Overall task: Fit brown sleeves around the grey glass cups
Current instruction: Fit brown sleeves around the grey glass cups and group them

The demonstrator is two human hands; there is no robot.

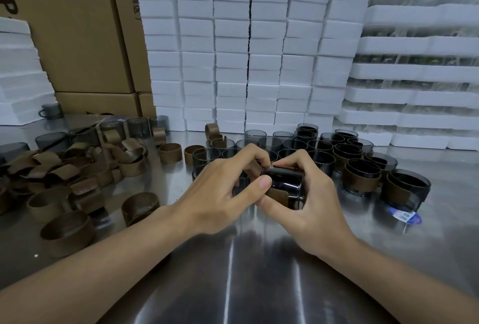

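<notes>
Near the middle of the metal table (246,272) both hands meet around one grey glass cup (285,177), held on its side. A brown sleeve (277,195) is partly wrapped round it, with one loose end showing at the cup's 7 o'clock. The left hand (220,191) reaches in from 8 o'clock with its fingers curled. Its thumb tip presses the sleeve's edge against the glass, and its forefinger bends over another stretch of the sleeve at the cup's 10 o'clock. The right hand (313,194) reaches in from 4 o'clock and grips the cup, fingers curled over the top and thumb under the loose sleeve end.

Seen from the held cup, a heap of loose sleeves (77,168) spreads at 9 o'clock, some standing as rings and some lying flattened. A cluster of bare grey cups (256,137) stands upright at 12 o'clock, just behind the hands. From 1 to 3 o'clock stand sleeved cups (360,176), packed close together. A blue and white label (407,217) lies on the table at 4 o'clock, just beside the nearest of them.

Farther back, white foam boxes (233,51) rise in tall stacks at 12 o'clock, cardboard cartons (77,25) stand at 11 o'clock, and foam trays (414,69) are layered at 2 o'clock
</notes>
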